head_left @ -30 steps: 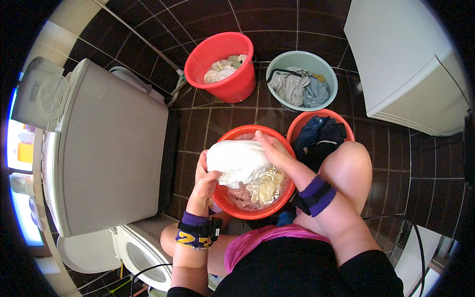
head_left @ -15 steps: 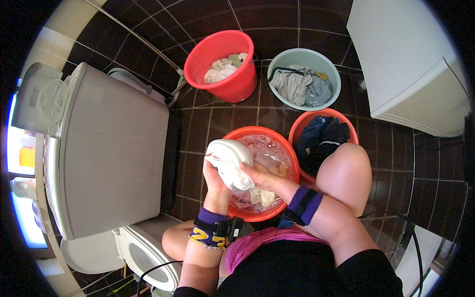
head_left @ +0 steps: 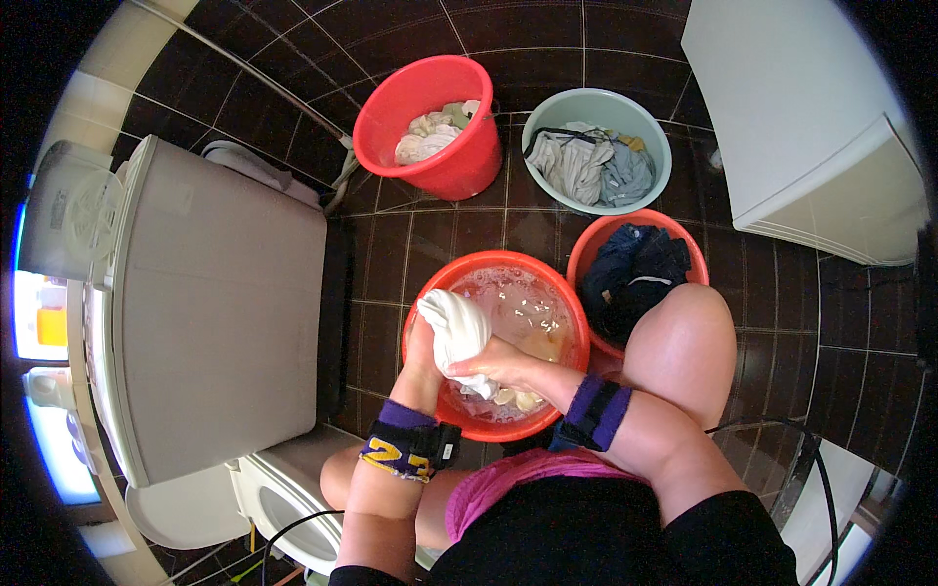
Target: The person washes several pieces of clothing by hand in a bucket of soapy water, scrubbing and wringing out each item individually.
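Over the orange-red basin (head_left: 578, 322) my two hands grip a wet white cloth (head_left: 455, 327), bunched into a twisted bundle. My left hand (head_left: 419, 354) is closed on it from the left, its fingers mostly hidden behind the cloth. From the right, my right hand (head_left: 493, 361) is wrapped round its lower part, thumb lying across the front. Soapy water (head_left: 513, 298) with suds fills the basin. Pale, cream-coloured cloth (head_left: 523, 398) shows in the water beneath my right hand.
A red bucket (head_left: 474, 161) of light laundry stands far left of centre, a pale green basin (head_left: 662, 166) of grey clothes beside it. An orange basin (head_left: 689, 234) of dark clothes is by my right knee. The washing machine (head_left: 220, 303) and toilet (head_left: 293, 518) are left, a white cabinet (head_left: 791, 107) right.
The white cloth has gone from a loose, rounded bulge to a narrower, twisted bundle. My hands have shifted slightly down, and the left wrist has moved a little to the left.
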Motion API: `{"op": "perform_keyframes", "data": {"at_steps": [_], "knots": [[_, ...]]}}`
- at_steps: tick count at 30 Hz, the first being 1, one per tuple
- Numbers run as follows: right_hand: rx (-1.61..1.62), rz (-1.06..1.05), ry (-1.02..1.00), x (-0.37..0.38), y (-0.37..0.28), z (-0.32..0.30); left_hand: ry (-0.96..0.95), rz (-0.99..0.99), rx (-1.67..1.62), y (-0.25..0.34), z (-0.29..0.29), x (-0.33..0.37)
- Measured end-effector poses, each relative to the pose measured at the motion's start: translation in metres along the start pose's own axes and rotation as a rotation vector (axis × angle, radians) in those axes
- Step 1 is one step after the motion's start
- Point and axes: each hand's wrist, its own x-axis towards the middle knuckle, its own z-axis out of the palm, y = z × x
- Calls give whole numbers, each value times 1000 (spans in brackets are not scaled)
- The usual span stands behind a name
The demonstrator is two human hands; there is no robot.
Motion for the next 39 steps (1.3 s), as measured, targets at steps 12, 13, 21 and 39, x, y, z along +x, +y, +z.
{"op": "perform_keyframes", "data": {"at_steps": [12, 13, 21, 39], "knots": [[1222, 573, -389, -21, -42, 18, -435, 112, -109, 30, -23, -35], [1385, 675, -443, -24, -41, 20, -480, 107, -207, 30, -17, -34], [1776, 785, -598, -34, -42, 30, -732, 234, -326, 39, 7, -35], [391, 309, -122, -5, -20, 24, -160, 16, 510, 75, 19, -12]]}}
